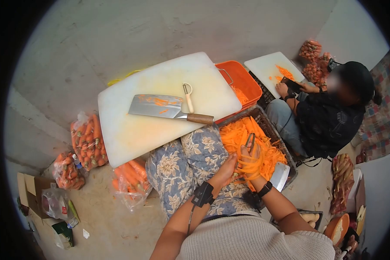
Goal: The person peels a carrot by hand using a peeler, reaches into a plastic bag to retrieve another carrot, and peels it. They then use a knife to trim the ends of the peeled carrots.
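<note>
Long strips of carrot drape over the fingers of my right hand (250,161), held above the dark crate (290,158) of carrot strips (266,149). A thin dark metal loop shows at its fingertips. Close beside it on the left is my left hand (226,170), its fingers partly hidden by the strips, so its grip is unclear. A blade (280,175) lies at the crate's near edge. On the large white cutting board (130,136) rest a cleaver (156,106) with carrot bits on it and a white peeler (188,99).
A person (329,115) at the right works with a dark knife on another white board (264,67). An orange bin (247,78) stands behind the crate. Bags of carrots (89,141) stand on the floor at the left, near a cardboard box (29,190).
</note>
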Motion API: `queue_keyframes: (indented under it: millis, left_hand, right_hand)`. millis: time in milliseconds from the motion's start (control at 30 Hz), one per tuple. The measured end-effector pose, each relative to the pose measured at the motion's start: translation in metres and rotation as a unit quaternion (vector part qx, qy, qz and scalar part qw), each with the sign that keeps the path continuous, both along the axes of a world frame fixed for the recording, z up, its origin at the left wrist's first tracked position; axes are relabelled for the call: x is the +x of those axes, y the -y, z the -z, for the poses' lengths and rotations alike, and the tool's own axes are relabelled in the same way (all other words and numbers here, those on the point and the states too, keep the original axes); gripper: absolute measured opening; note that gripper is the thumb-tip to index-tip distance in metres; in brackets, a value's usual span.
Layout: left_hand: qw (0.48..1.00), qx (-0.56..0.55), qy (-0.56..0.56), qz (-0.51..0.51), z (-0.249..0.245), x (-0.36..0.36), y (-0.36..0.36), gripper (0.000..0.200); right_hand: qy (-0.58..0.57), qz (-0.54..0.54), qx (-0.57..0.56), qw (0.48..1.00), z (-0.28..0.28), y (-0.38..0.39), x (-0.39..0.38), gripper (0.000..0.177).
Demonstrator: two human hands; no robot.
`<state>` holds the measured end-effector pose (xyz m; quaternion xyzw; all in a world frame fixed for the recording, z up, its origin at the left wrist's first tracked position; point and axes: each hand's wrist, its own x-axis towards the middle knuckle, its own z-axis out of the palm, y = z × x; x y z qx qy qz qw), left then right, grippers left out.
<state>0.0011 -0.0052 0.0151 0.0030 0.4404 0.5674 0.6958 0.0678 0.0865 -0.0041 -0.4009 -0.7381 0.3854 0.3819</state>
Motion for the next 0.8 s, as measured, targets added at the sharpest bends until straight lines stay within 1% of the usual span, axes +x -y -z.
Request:
queue_keyframes:
  millis: [67, 100, 133, 167, 200, 233, 267, 300, 367, 500, 567, 600, 667, 700, 767, 800]
  left_hand:
    - [0.999, 0.028, 0.001, -0.040, 0.008, 0.003, 0.000, 0.036]
    - [0.999, 0.028, 0.003, -0.040, 0.011, 0.003, 0.000, 0.036]
    - [0.998, 0.030, 0.011, -0.049, 0.013, 0.003, -0.001, 0.036]
    - [0.998, 0.033, 0.020, -0.057, 0.015, 0.003, -0.001, 0.037]
    - [0.998, 0.032, 0.021, -0.057, 0.016, 0.002, -0.001, 0.037]
    - [0.998, 0.028, 0.016, -0.047, 0.016, 0.001, -0.001, 0.037]
    - [0.999, 0.024, 0.012, -0.037, 0.016, 0.001, 0.000, 0.037]
    - [0.999, 0.023, 0.014, -0.037, 0.014, 0.001, 0.000, 0.037]
    - [0.999, 0.029, 0.009, -0.027, 0.009, 0.001, 0.001, 0.037]
    - [0.998, 0.044, 0.025, -0.028, 0.012, 0.001, -0.001, 0.036]
    - [0.998, 0.035, 0.034, -0.036, 0.009, 0.001, -0.001, 0.034]
    - [0.998, 0.033, 0.036, -0.037, 0.010, 0.000, -0.001, 0.034]
    - [0.998, 0.027, 0.048, -0.025, 0.014, -0.001, -0.002, 0.038]
    - [0.998, 0.025, 0.048, -0.025, 0.013, -0.002, -0.001, 0.038]
    - [0.998, 0.036, 0.058, -0.011, 0.010, -0.003, 0.000, 0.038]
    - [0.998, 0.035, 0.057, -0.010, 0.010, -0.003, 0.000, 0.038]
  right_hand:
    - [0.063, -0.031, 0.163, 0.984, 0.009, -0.007, 0.003, 0.016]
    - [0.065, -0.032, 0.162, 0.984, 0.006, -0.011, 0.004, 0.016]
    - [0.115, -0.060, 0.330, 0.935, 0.003, -0.017, 0.004, 0.013]
    - [0.160, -0.086, 0.486, 0.855, 0.001, -0.021, 0.003, 0.012]
    - [0.162, -0.087, 0.485, 0.855, 0.005, -0.024, -0.002, 0.012]
    - [0.091, -0.038, 0.218, 0.971, 0.010, -0.026, -0.008, 0.010]
    - [0.013, 0.015, -0.069, 0.997, 0.014, -0.029, -0.013, 0.011]
    - [0.015, 0.015, -0.070, 0.997, 0.012, -0.034, -0.016, 0.011]
    - [0.012, 0.035, -0.034, 0.999, 0.006, -0.043, -0.020, 0.015]
    - [0.019, 0.043, -0.030, 0.998, 0.038, -0.069, -0.020, 0.017]
    - [0.068, 0.012, 0.083, 0.994, 0.053, -0.077, -0.019, 0.020]
    - [0.070, 0.012, 0.081, 0.994, 0.046, -0.077, -0.020, 0.020]
    - [0.111, 0.043, -0.050, 0.992, 0.023, -0.076, -0.025, 0.031]
    - [0.111, 0.043, -0.051, 0.992, 0.028, -0.082, -0.025, 0.031]
    - [0.196, 0.053, 0.007, 0.979, 0.063, -0.107, -0.019, 0.029]
    - [0.215, 0.080, -0.033, 0.973, 0.130, -0.141, -0.011, 0.028]
